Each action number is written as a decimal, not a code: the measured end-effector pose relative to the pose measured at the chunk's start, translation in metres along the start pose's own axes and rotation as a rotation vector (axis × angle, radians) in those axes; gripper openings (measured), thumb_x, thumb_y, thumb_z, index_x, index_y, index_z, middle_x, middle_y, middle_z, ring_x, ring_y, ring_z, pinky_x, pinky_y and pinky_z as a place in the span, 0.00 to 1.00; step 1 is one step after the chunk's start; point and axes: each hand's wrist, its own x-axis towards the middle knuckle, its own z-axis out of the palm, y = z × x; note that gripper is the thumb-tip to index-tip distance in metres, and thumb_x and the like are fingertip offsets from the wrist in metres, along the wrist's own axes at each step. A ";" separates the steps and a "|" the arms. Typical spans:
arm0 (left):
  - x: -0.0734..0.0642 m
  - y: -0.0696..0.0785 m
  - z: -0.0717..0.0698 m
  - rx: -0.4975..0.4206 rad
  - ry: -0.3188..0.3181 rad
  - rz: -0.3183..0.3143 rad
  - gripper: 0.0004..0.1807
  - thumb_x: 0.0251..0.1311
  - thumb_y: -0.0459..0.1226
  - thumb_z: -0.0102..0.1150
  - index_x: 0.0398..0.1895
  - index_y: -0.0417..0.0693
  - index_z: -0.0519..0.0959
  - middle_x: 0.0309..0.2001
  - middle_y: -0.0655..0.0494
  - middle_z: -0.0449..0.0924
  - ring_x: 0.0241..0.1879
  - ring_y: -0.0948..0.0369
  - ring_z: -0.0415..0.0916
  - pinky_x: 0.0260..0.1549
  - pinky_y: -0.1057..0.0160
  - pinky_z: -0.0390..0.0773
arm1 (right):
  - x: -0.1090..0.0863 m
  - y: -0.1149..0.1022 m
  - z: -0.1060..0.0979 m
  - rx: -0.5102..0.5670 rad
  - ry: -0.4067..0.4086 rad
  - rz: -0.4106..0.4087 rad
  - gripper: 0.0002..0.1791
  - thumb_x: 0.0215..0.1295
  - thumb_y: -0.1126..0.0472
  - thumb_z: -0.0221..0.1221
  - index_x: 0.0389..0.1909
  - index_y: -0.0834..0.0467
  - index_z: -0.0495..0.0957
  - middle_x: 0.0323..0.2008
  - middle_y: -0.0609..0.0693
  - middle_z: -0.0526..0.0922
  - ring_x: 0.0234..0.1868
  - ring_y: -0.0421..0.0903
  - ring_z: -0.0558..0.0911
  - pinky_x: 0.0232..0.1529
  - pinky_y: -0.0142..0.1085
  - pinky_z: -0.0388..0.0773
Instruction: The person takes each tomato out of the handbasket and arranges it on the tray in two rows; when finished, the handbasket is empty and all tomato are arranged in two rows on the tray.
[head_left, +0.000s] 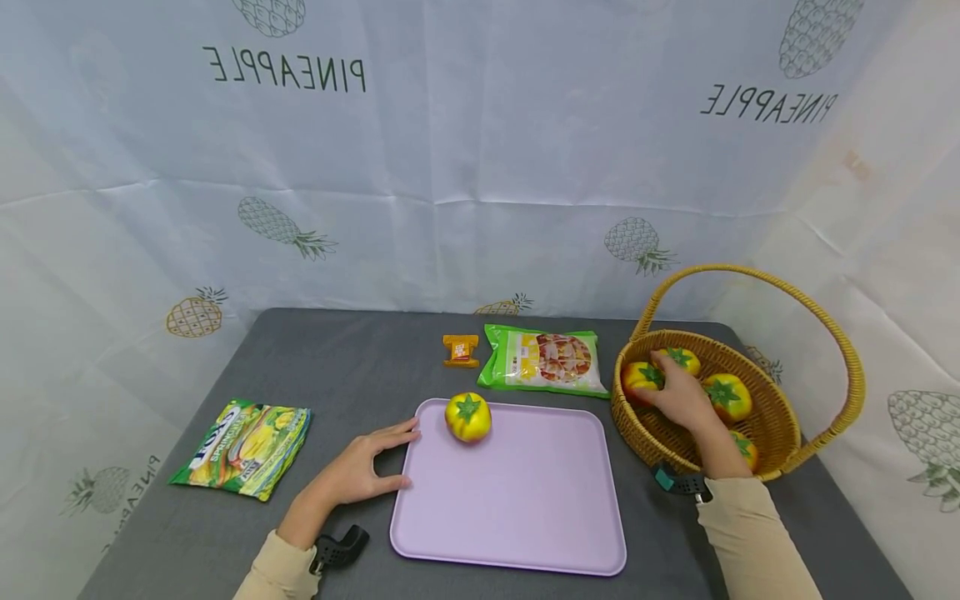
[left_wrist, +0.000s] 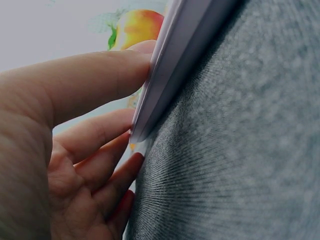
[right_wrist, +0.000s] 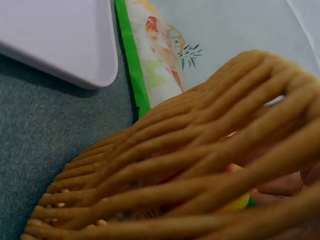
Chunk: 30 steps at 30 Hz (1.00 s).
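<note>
In the head view a lilac tray (head_left: 517, 500) lies on the table, with one yellow-red fruit (head_left: 468, 419) near its far left corner, topped by a green star-shaped calyx. My left hand (head_left: 360, 471) touches the tray's left rim with thumb and fingertips, fingers fairly straight. Inside the wicker basket (head_left: 630, 429) on the right, my right hand (head_left: 686, 398) grips a similar fruit (head_left: 639, 379) between thumb and fingers. Several more such fruits (head_left: 727, 397) lie around that hand. The right wrist view shows mostly basket weave (right_wrist: 165, 145), which hides much of the hand.
A green-edged food bag (head_left: 547, 360) lies behind the tray, with a small orange packet (head_left: 461, 350) to its left. On the left side of the table lies a green-yellow packet (head_left: 243, 450). The basket's tall handle (head_left: 817, 312) arches over its right side. A pineapple-print curtain (head_left: 480, 167) hangs behind.
</note>
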 end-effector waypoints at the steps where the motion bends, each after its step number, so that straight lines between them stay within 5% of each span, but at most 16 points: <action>1: 0.000 0.000 0.000 0.005 0.001 0.004 0.35 0.52 0.53 0.66 0.64 0.54 0.71 0.69 0.58 0.65 0.66 0.52 0.65 0.59 0.45 0.69 | 0.000 0.000 0.001 -0.015 -0.001 0.001 0.43 0.62 0.56 0.60 0.69 0.73 0.51 0.64 0.75 0.60 0.62 0.72 0.62 0.60 0.63 0.61; 18: 0.000 0.003 -0.002 0.004 0.000 0.007 0.36 0.52 0.52 0.66 0.65 0.53 0.71 0.69 0.57 0.65 0.66 0.51 0.65 0.59 0.45 0.69 | 0.006 0.006 0.009 -0.142 0.014 -0.047 0.42 0.57 0.57 0.64 0.65 0.76 0.56 0.62 0.77 0.61 0.61 0.75 0.60 0.59 0.65 0.60; 30: 0.000 0.001 -0.001 0.017 0.014 0.015 0.35 0.52 0.52 0.66 0.64 0.53 0.72 0.68 0.58 0.65 0.66 0.52 0.66 0.58 0.46 0.70 | -0.004 -0.003 -0.003 -0.087 0.147 -0.051 0.45 0.58 0.48 0.64 0.65 0.73 0.58 0.60 0.77 0.58 0.57 0.73 0.63 0.55 0.66 0.63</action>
